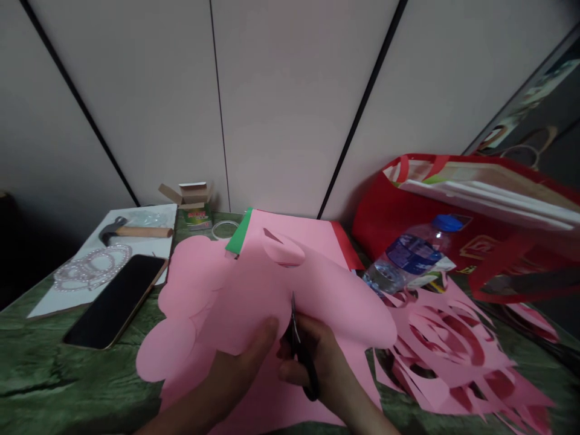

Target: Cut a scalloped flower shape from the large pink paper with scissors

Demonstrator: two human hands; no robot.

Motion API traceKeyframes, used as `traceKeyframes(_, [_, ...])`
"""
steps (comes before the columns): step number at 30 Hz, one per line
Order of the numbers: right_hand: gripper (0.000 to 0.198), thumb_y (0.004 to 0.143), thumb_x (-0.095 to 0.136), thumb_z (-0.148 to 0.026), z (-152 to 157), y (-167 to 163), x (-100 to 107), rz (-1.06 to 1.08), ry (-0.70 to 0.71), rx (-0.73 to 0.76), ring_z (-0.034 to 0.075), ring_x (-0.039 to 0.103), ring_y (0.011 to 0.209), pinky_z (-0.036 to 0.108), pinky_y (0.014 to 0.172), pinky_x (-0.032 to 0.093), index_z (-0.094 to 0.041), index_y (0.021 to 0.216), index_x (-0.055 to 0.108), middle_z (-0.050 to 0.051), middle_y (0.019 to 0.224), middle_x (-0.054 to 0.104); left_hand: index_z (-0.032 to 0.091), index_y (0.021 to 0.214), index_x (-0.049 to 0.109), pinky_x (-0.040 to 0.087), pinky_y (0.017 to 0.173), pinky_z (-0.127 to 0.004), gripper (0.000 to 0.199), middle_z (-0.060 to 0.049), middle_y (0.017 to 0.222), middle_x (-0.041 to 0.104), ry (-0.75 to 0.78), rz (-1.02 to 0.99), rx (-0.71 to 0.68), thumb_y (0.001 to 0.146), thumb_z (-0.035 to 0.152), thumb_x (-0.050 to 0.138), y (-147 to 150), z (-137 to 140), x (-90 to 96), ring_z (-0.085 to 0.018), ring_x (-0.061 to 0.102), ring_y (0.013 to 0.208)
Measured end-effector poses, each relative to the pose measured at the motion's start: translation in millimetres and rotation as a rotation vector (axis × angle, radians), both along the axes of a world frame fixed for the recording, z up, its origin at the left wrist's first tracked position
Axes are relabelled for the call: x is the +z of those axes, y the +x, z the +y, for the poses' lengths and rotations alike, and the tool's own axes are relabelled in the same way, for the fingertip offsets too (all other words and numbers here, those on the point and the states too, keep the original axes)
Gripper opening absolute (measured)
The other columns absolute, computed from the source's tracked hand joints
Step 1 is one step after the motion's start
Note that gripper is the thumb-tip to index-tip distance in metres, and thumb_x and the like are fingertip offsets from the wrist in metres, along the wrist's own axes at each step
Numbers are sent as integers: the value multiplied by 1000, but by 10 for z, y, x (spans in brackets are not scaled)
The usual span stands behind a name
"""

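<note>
A sheet of pink paper (254, 296) is held up in front of me, curling at its right side and with a cut-out opening near its top. My left hand (242, 365) grips its lower edge, thumb on top and the other fingers hidden beneath. In my right hand (317, 356) is a pair of black-handled scissors (296, 341), fingers wrapped round the handles. The blades point away from me and meet the paper at its middle. Below lie more pink sheets (267, 399), and rounded pink paper shapes (190, 272) are stacked to the left.
Left are a phone (115, 302), a hammer (140, 231), a beaded string (93, 266) and a small open box (196, 208). On the right are a tilted water bottle (408, 254), pink paper scraps (453, 344) and a red bag (376, 205). A panelled wall (281, 109) stands behind.
</note>
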State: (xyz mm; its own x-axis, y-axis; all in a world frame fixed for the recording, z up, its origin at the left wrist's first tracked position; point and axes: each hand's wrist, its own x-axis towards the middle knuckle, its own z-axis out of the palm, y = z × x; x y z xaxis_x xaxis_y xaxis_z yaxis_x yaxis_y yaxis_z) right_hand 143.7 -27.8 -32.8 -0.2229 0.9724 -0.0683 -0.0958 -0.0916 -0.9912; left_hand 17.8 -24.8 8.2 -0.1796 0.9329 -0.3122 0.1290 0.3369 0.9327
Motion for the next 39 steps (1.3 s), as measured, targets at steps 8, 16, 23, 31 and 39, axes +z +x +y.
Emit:
traceKeyframes(8, [35, 50, 79, -34, 4, -4, -20, 0, 6, 4, 10, 39, 49, 23, 46, 30, -16, 67, 54, -4, 54, 48, 22, 54, 62, 47, 72, -33, 24, -4, 60, 68, 16, -2, -40, 75, 27, 52, 13, -10, 53, -22, 63, 69])
traceKeyframes(16, [36, 52, 78, -39, 12, -9, -76, 32, 47, 3, 9, 34, 45, 22, 42, 25, -17, 66, 52, -6, 51, 44, 20, 74, 65, 45, 84, -38, 13, -7, 85, 70, 0, 15, 36, 73, 29, 56, -8, 6, -44, -25, 61, 90])
traceKeyframes(23, [38, 50, 79, -39, 7, -17, -66, 90, 23, 0, 8, 33, 46, 20, 41, 26, -16, 66, 53, -6, 51, 42, 17, 85, 62, 47, 83, -33, 15, -8, 93, 69, 44, -19, 44, 74, 25, 56, -5, 13, -58, -22, 61, 92])
traceKeyframes(31, [42, 50, 77, -46, -4, -11, -33, 57, 11, -13, 8, 32, 45, 21, 41, 24, -16, 67, 54, -6, 50, 41, 18, 82, 64, 47, 85, -38, 15, -9, 92, 70, 0, -19, 58, 72, 27, 57, -18, 25, -64, -25, 62, 94])
traceKeyframes(39, [38, 52, 78, -41, -5, -4, -43, 74, 12, -10, 7, 31, 44, 20, 41, 23, -16, 67, 53, -6, 50, 41, 17, 82, 61, 48, 83, -37, 17, -9, 92, 70, -14, -9, 67, 71, 29, 58, -25, 33, -77, -25, 62, 93])
